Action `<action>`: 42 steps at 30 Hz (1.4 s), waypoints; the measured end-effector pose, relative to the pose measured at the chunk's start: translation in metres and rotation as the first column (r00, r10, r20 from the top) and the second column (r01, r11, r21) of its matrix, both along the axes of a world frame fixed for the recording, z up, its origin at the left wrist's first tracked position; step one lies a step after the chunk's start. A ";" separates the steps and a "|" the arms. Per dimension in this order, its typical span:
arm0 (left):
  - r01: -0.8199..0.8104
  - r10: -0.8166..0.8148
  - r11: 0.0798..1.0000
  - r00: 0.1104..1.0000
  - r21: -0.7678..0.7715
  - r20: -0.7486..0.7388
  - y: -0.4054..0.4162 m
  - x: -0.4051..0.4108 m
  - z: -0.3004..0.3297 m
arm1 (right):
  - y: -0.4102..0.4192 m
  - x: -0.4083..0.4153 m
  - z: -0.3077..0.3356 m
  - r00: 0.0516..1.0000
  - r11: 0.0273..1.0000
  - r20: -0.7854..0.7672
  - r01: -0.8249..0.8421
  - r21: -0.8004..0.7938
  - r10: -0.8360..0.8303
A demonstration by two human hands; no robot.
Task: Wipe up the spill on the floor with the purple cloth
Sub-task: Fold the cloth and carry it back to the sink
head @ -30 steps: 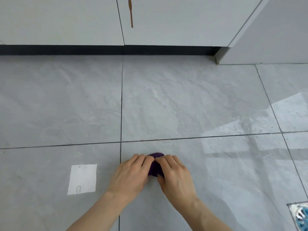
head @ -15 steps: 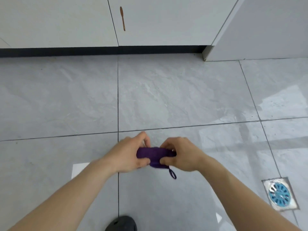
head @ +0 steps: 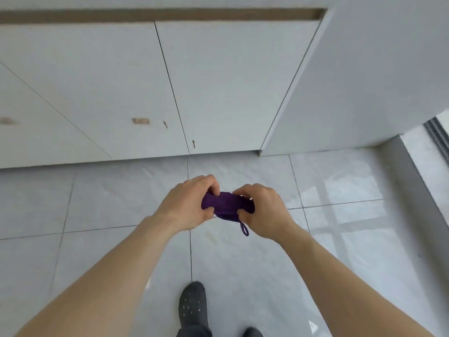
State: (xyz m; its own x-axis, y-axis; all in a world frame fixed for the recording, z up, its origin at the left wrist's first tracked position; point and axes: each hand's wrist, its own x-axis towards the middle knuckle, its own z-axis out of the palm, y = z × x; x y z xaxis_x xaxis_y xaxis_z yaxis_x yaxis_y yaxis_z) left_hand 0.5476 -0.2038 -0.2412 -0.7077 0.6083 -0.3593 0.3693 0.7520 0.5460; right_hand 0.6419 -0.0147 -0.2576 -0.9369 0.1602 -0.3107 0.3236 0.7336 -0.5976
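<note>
The purple cloth (head: pixel 227 206) is bunched up and held in the air well above the grey tiled floor (head: pixel 109 203). My left hand (head: pixel 188 203) grips its left end and my right hand (head: pixel 263 210) grips its right end. A small purple loop (head: pixel 244 229) dangles from the cloth below my right hand. A faint brownish smear (head: pixel 213 235) shows on the tile just under the hands. Brown drip marks (head: pixel 193 143) sit low on the white cabinet door.
White cabinet doors (head: pixel 230 88) fill the view ahead, with a white side panel (head: pixel 364 81) to the right. A dark clog shoe (head: pixel 193 305) stands on the floor between my arms. A dark door track (head: pixel 437 135) runs at the far right.
I have risen from the floor: the cloth went from pressed on the tile to lifted in both hands, and the view now sits much higher, showing the cabinets and my shoe.
</note>
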 end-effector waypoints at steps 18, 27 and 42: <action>-0.101 0.139 0.982 0.960 0.160 -0.244 0.020 0.048 0.458 | 0.025 0.039 0.458 0.944 0.981 -0.326 0.014 0.192 0.050; -0.122 0.206 0.959 0.919 0.256 -0.335 0.019 -0.008 0.511 | 0.025 -0.025 0.515 0.897 0.956 -0.436 0.068 0.285 0.066; -0.101 0.223 0.941 0.902 0.322 -0.371 0.004 -0.197 0.517 | 0.000 -0.207 0.534 0.875 0.928 -0.478 0.112 0.355 0.077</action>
State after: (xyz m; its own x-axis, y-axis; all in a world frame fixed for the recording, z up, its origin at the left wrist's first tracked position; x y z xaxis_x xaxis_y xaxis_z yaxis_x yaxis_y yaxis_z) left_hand 0.3503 -0.2001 0.2763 -0.8504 0.5057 0.1450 0.4869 0.6523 0.5808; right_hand 0.4348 -0.0150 0.2769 -0.9482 0.1897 0.2548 0.0843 0.9236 -0.3740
